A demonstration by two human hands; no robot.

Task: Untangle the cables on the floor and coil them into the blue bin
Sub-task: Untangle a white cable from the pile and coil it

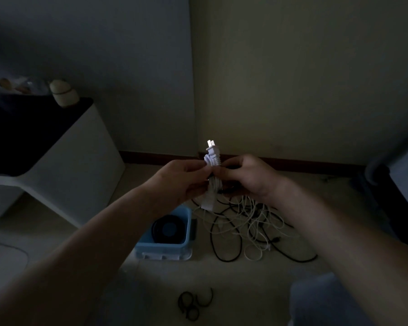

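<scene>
Above the blue plastic bin (163, 249), your left hand (181, 178) and right hand (247, 177) pinch the coiled white plug cable (209, 197) so its loops hold together.

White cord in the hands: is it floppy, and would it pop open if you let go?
Probably floppy: the white cord is folded into a tight bundle. It might loosen if released; the left hand and right hand both grip it. Likely light: thin cord, small plug.
</scene>
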